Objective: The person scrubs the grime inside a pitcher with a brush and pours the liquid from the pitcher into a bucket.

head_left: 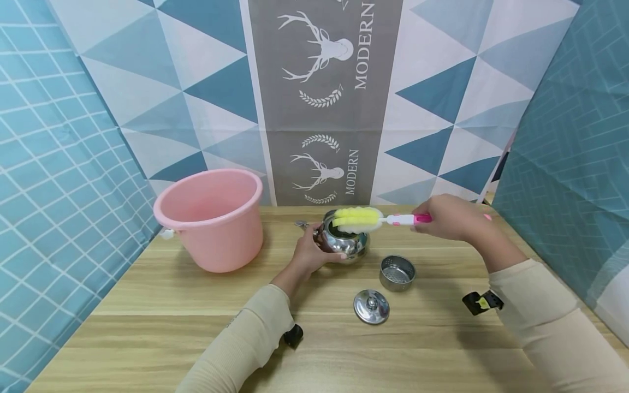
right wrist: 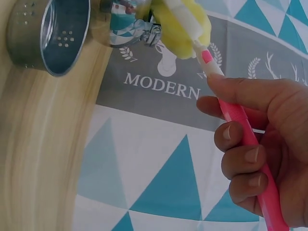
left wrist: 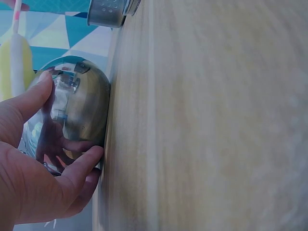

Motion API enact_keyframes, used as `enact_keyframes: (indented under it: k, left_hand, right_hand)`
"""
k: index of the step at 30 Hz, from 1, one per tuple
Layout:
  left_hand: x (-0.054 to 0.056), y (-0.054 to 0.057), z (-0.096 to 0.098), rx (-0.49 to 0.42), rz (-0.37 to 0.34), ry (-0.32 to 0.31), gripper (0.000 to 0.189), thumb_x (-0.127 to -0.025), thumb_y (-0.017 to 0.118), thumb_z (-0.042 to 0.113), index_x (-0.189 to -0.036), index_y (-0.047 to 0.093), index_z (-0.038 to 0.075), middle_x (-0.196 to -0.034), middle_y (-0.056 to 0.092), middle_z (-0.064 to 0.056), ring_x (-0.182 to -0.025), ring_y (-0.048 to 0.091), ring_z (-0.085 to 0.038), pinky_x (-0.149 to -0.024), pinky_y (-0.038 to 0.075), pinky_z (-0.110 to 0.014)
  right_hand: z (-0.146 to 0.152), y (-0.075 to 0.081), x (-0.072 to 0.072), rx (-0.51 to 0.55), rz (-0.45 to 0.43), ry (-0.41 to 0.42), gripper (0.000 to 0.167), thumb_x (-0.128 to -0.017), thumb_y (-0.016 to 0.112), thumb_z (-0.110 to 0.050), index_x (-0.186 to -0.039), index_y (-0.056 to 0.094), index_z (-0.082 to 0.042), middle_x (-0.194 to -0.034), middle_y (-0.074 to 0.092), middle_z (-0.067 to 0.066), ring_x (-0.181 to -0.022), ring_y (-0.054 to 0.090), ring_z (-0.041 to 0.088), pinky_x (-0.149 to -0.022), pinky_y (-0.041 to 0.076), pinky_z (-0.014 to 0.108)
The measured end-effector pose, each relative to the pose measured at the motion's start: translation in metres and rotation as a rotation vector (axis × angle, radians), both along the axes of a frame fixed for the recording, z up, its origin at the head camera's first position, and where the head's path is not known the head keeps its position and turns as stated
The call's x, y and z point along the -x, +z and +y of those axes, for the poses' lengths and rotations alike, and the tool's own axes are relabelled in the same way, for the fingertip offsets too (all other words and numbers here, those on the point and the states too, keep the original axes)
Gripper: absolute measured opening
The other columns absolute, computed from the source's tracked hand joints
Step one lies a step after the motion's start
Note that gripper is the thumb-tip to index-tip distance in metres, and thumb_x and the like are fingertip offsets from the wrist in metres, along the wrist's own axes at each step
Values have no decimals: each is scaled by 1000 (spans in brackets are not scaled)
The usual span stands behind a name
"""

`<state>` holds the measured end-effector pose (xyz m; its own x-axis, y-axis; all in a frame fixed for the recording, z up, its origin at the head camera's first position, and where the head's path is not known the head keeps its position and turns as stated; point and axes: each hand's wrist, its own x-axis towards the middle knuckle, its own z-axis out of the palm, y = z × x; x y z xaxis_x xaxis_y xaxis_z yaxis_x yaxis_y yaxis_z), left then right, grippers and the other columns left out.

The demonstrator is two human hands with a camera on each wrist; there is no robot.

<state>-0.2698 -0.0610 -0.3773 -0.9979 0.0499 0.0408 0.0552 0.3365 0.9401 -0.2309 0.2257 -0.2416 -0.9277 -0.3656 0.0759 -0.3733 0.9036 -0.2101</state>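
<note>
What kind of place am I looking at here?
Probably a kitchen-style cleaning area, though I can't be certain: a sponge brush at the mouth of a steel pot and a pink bucket point to it.

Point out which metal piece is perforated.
The small cup beside the lid: tiny holes dot its base and side, while the lid and pot show none.

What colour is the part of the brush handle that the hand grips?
The brush handle is bright pink there, best seen in the right wrist view.
</note>
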Motion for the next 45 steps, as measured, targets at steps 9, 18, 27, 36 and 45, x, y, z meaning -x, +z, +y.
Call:
enact_keyframes:
  k: [9,18,27,36,45]
  left_hand:
    - [0,-1,-1,-3,3,-1,103,-60,95,13,-145,38,13,-133,50,-16,-121,48,-30,-105,38,-41]
    - [-1,0,0,-1,2,6,104,-59,95,14,-145,38,13,-134,49,-16,-122,48,-30,-106,37,-42]
    - [-1,0,0,7,-2,11,103,-59,95,14,-145,38,14,-134,50,-16,-123,47,-30,-106,38,-41]
    - [-1,0,0,7,2,14,103,-59,95,14,-144,38,13,-136,49,-16,-124,47,-31,-107,37,-41]
    - [-1,-1,0,1,-4,11,103,-59,95,14,-145,38,13,-137,48,-15,-124,46,-30,-107,37,-42]
  right_hand:
    - [7,-20,-4,67,24,-35,34,-84,76,-22,-106,72,4,-76,67,4,-59,50,16,-50,42,30]
    - [12,-42,-8,190,-14,-35,25,-87,73,-18,-102,73,3,-66,62,0,-50,42,13,-44,33,27]
    - [11,-59,-10,274,-57,-56,31,-88,73,-16,-106,70,8,-67,63,0,-51,41,14,-44,33,27]
    - [8,-68,-13,324,-92,-99,38,-90,70,-18,-116,66,10,-58,49,0,-51,37,14,-44,31,25]
    - [11,-77,-16,347,-12,-102,35,-90,69,-16,-117,67,6,-58,46,0,-52,37,15,-44,31,25]
